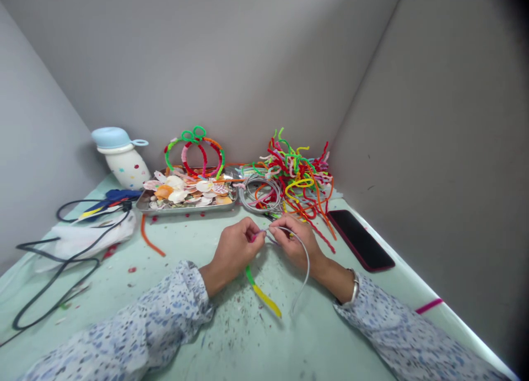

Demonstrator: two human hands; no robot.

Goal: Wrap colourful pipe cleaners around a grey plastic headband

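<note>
My left hand (242,241) is closed in a pinch over the middle of the table. From under it hangs a pipe-cleaner-covered strip (266,299), green above and yellow below, with a bit of pink at the fingertips. My right hand (298,242) is just beside it, fingers pinched on a silver wire (306,254). This wire arches over the right hand and bends down towards the table. Both sets of fingertips almost meet on the wire; how the strip and wire join is hidden by my fingers.
Behind my hands lie a coil of wire (247,198), a heap of pipe cleaners (295,160) and a metal tray (185,209) of shells with pipe-cleaner rings (194,149). A bottle (126,166), black cable (66,262) and plastic bag (97,237) are left; a phone (360,240) lies right.
</note>
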